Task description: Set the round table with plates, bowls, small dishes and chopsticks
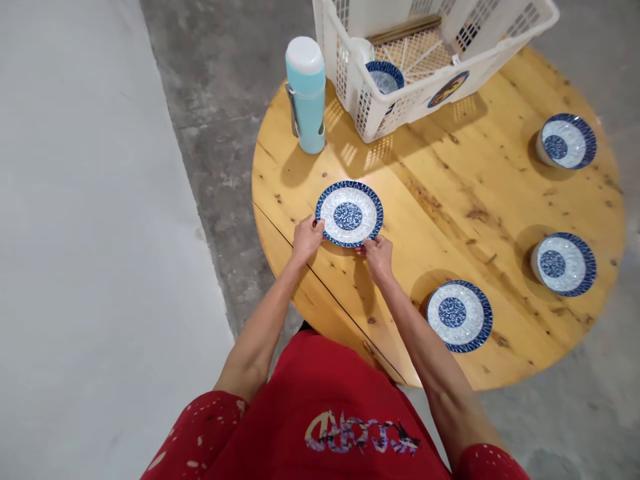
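Note:
A blue-and-white patterned plate (pixel 349 215) is at the left part of the round wooden table, gripped by its rim on two sides. My left hand (pixel 309 237) pinches the plate's left edge, thumb on top. My right hand (pixel 377 255) closes on the near right edge, fingers partly beneath the rim. Whether the plate rests on the wood or is slightly raised, I cannot tell. To the right of my right forearm stands a bowl (pixel 453 312) in the same pattern.
Two more patterned bowls, one far (pixel 567 141) and one nearer (pixel 563 264), stand along the right side of the table (pixel 430 213). Behind the plate is a light blue flask (pixel 311 107). A white plastic basket (pixel 373 120) holds a bowl, a white cup-like piece and chopsticks.

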Demonstrator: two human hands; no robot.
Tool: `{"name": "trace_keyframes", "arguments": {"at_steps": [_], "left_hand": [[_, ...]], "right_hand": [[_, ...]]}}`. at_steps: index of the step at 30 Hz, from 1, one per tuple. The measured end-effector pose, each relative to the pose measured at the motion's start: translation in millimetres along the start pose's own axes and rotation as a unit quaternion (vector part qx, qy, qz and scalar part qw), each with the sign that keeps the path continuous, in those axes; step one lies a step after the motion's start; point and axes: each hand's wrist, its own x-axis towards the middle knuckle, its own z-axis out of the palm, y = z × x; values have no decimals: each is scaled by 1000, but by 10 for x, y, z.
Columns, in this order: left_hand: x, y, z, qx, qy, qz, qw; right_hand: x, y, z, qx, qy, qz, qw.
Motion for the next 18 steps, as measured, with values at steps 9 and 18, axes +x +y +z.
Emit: {"name": "trace_keyframes", "arguments": {"at_steps": [9, 18], "left_hand": [[-138, 22, -6, -22, -37, -40, 998], [-87, -19, -13, -1, -46, -25, 999]], "right_hand": [[-75, 82, -56, 31, -45, -12, 998], [-8, 158, 120, -16, -25, -6, 1000]]}}
